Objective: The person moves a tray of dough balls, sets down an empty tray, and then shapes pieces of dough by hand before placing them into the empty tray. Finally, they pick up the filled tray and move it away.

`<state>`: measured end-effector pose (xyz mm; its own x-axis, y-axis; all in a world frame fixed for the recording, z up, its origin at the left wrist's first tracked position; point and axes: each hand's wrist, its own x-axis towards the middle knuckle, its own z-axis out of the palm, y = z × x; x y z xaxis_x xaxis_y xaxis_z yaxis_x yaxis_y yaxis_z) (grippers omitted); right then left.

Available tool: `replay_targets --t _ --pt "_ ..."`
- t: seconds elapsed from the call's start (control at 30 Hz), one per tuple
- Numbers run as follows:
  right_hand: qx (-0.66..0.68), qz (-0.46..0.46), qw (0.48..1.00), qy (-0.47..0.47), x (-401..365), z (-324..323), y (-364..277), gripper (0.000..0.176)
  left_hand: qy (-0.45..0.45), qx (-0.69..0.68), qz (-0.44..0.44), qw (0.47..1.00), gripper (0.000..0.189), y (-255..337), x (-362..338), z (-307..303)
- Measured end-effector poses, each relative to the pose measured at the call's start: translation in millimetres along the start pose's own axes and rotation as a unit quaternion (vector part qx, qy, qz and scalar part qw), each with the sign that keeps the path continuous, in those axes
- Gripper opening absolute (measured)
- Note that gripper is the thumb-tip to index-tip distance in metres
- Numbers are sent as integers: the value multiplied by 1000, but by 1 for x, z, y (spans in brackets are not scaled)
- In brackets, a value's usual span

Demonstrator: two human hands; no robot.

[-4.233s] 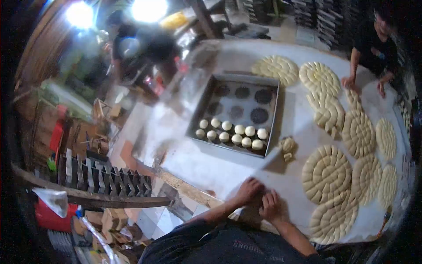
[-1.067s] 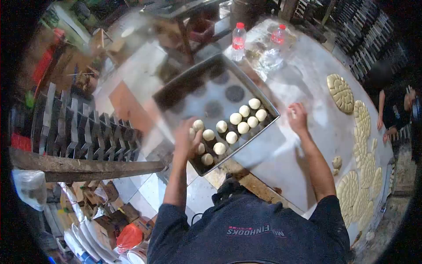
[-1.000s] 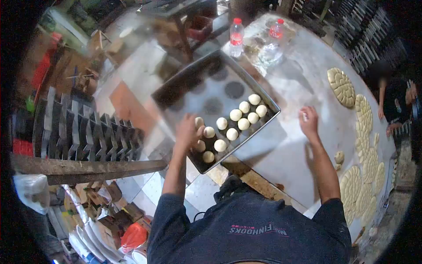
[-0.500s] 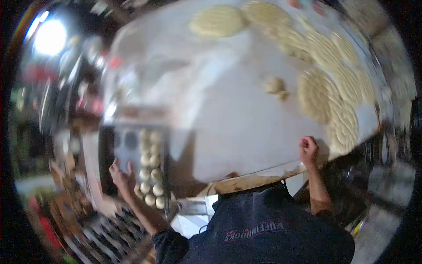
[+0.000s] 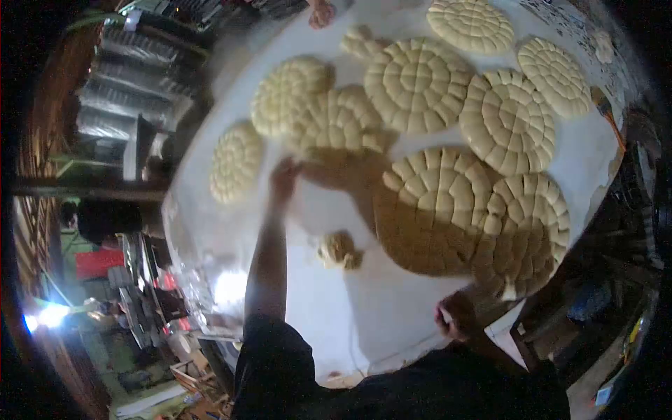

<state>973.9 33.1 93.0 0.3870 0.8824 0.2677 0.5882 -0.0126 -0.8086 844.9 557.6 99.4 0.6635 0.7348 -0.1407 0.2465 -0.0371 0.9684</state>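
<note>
My left hand (image 5: 283,179) reaches over the white table (image 5: 315,301), just below a scored dough disc (image 5: 336,120) and right of a smaller one (image 5: 236,162). Its fingers are smeared by motion. My right hand (image 5: 453,315) is curled closed near the table's front edge, below two large scored discs (image 5: 437,210) (image 5: 525,224); what it holds, if anything, is hidden. A small lump of dough (image 5: 337,250) lies below and right of my left hand. Shadow covers parts of the nearer discs.
More scored dough discs (image 5: 418,84) (image 5: 509,120) spread across the back and right. Another person's hand (image 5: 321,14) shows at the top edge, near small dough pieces (image 5: 360,42). A brush (image 5: 607,115) rests at the right edge. Clear plastic bottles (image 5: 198,294) stand at left.
The view has swung round. My left hand, formerly over a tray of dough balls with fingers spread, is now over the table; the tray is out of view. My right hand remains curled near the edge.
</note>
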Motion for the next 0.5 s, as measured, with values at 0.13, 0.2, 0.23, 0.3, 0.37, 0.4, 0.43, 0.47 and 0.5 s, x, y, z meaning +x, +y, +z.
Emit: replay_targets --t 0.13,0.2,0.23,0.3,0.37,0.4,0.43,0.47,0.5 --pt "30 38 999 -4 4 -2 7 9 72 169 5 983 43 31 93 16" --pt "92 115 989 -32 -5 0 8 6 160 259 27 952 43 18 109 27" --pt "97 114 988 -48 -6 4 11 4 202 304 39 930 43 12 116 30" --pt "106 114 985 -80 -6 12 18 4 159 223 -172 946 48 45 113 35" --pt "81 114 990 20 -4 24 26 9 -41 -19 -62 997 52 39 117 11" --pt "71 112 990 55 1 24 26 11 -109 78 50 990 53 21 122 0" --pt "57 104 992 50 17 13 18 10 -154 160 172 960 56 4 127 -10" --pt "43 96 993 45 26 5 9 9 -96 153 134 975 56 -7 118 -14" --pt "37 91 994 50 23 3 6 9 -37 144 94 984 56 -20 102 -20"
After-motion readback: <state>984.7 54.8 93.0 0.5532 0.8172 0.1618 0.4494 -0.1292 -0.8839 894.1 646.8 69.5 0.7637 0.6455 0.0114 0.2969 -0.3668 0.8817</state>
